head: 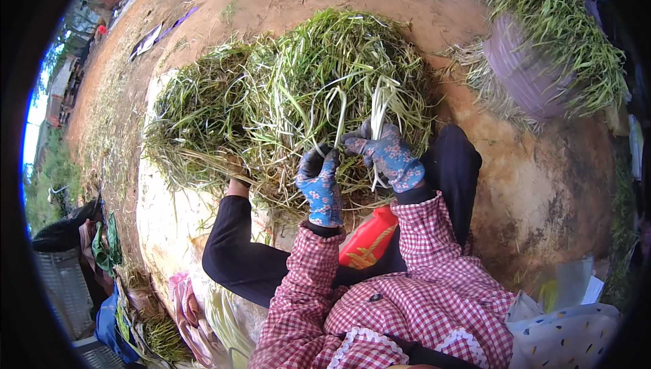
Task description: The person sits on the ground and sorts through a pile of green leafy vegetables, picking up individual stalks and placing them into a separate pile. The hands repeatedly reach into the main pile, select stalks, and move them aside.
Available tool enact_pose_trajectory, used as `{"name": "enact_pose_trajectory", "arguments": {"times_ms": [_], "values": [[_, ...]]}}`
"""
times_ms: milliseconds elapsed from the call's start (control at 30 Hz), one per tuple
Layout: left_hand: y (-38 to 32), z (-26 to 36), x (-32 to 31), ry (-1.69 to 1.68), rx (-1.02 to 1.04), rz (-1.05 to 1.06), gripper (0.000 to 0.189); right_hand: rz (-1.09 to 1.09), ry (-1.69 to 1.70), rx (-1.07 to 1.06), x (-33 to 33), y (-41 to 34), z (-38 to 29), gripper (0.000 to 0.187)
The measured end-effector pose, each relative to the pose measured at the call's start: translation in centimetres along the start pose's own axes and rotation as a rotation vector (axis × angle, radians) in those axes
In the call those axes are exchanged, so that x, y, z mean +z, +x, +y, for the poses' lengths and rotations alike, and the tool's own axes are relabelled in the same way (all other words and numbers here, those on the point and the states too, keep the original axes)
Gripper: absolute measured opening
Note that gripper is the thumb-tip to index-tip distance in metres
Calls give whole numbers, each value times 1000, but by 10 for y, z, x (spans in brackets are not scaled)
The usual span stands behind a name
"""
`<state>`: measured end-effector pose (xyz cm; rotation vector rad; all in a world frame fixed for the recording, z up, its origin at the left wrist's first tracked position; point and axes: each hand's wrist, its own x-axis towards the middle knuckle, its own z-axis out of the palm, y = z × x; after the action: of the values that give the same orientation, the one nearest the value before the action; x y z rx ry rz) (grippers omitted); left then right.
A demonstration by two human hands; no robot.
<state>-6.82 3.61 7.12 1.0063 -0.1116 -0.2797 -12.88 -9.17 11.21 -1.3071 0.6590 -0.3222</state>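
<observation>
A large heap of cut grass-like green stalks (pixel 325 69) lies on the ground before me. My left hand (pixel 321 178), in a blue flowered glove with dark fingertips, pinches a thin pale stalk (pixel 341 115) between thumb and fingers. Close beside it, my right hand (pixel 386 153) wears a matching glove. It grips a small bundle of whitish stalks (pixel 380 102), whose ends stick out above and below the fist. Both hands are over the near edge of the heap.
A red plastic bag (pixel 368 239) lies between my legs. At the upper right stands a big bundle of green stalks (pixel 554 38) wrapped in purple plastic (pixel 524 69). Pale strands (pixel 224 313) and a pink cloth (pixel 185 298) lie lower left; a patterned plastic bag (pixel 564 333) is lower right.
</observation>
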Motion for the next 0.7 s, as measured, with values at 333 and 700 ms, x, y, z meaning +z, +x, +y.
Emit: {"name": "enact_pose_trajectory", "arguments": {"times_ms": [333, 700], "values": [[-2, -13, 8, 131, 18, -18, 28, 323, 251, 22, -1, 4, 2, 22], [76, -29, -195, 1200, 201, -82, 28, 413, 855, -169, -37, 0, -13, 20]]}}
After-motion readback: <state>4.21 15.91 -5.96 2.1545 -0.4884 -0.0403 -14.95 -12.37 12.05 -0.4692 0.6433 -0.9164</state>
